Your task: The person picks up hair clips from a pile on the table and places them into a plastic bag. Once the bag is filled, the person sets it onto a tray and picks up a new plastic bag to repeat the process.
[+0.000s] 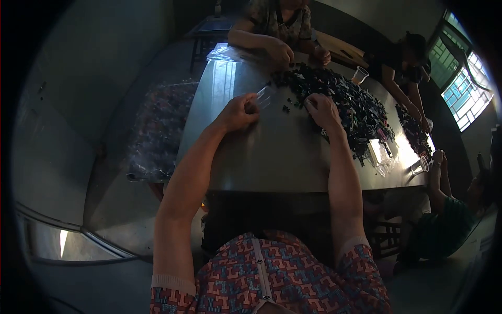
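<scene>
Over the left part of the metal table point(261, 157), my left hand point(241, 111) is closed on a small clear plastic bag point(266, 96), its fingers curled at the bag's near end. To the right, my right hand point(321, 109) is at the left edge of a large pile of small dark pieces point(353, 102). Its fingers are pinched together, and what they hold, if anything, is hidden. A few loose dark pieces point(286, 109) lie between the two hands.
A stack of clear bags point(224, 52) lies at the far left corner. One cup point(360, 76) stands behind the pile; another point(419, 166) is at the right edge, near a white packet point(377, 152). Co-workers' hands point(281, 51) are across the table and at its right side.
</scene>
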Demonstrator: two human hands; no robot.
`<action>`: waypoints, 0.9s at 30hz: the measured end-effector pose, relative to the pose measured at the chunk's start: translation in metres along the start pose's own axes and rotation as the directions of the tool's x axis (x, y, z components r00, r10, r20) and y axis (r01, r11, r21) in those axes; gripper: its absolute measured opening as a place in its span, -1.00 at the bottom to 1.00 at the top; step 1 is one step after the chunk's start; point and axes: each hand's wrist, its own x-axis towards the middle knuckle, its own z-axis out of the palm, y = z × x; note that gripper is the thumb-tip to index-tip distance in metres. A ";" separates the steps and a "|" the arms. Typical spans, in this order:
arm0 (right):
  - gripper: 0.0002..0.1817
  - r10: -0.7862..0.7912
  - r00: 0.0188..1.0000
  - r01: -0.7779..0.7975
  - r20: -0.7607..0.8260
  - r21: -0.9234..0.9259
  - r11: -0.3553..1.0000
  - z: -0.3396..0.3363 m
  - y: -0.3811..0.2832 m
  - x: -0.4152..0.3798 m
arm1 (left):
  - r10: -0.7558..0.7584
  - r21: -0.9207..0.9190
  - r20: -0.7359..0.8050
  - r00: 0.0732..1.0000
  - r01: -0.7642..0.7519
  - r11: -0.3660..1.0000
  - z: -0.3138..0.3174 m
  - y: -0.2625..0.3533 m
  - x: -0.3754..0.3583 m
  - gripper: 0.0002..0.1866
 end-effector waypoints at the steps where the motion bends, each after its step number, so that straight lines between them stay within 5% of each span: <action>1: -0.83 -0.013 1.000 0.013 0.002 -0.001 1.000 -0.009 -0.012 0.001 | 0.001 -0.001 -0.013 1.000 -0.001 1.000 -0.001 0.001 0.000 -0.39; 4: -0.85 0.055 0.998 -0.060 0.027 0.240 0.969 -0.027 -0.044 -0.002 | -0.001 0.141 -0.013 1.000 0.003 0.990 -0.001 0.005 -0.001 -0.39; 7: -0.86 -0.134 0.983 0.174 -0.127 0.392 0.903 -0.024 -0.072 -0.005 | 0.025 0.091 -0.022 0.999 -0.022 0.996 0.000 0.008 -0.005 -0.46; 12: -0.90 -0.473 0.856 0.474 -0.210 -0.050 0.879 -0.019 -0.105 -0.005 | 0.074 0.041 -0.051 0.996 -0.072 0.997 0.003 0.002 -0.004 -0.56; 19: -0.90 -0.528 0.842 0.503 -0.106 -0.198 0.841 -0.005 -0.118 0.000 | 0.114 0.047 -0.058 0.992 -0.111 0.993 0.004 -0.003 -0.001 -0.58; 22: -0.87 -0.484 0.868 0.483 -0.112 -0.036 0.875 -0.004 -0.117 -0.001 | 0.087 0.093 -0.049 0.995 -0.082 0.992 0.003 -0.002 -0.001 -0.59; 24: -0.81 -0.418 0.896 0.444 -0.151 0.321 0.837 -0.003 -0.113 -0.001 | 0.088 0.082 -0.074 0.993 -0.081 0.993 0.003 0.001 -0.002 -0.57; 25: -0.81 -0.419 0.896 0.444 -0.149 0.320 0.837 -0.005 -0.111 -0.001 | 0.087 0.081 -0.075 0.993 -0.081 0.993 0.002 0.004 -0.003 -0.57; 27: -0.74 -0.299 0.953 0.273 -0.040 0.533 0.801 -0.008 -0.109 -0.002 | 0.004 0.097 -0.031 1.000 -0.001 0.995 -0.001 0.009 -0.003 -0.53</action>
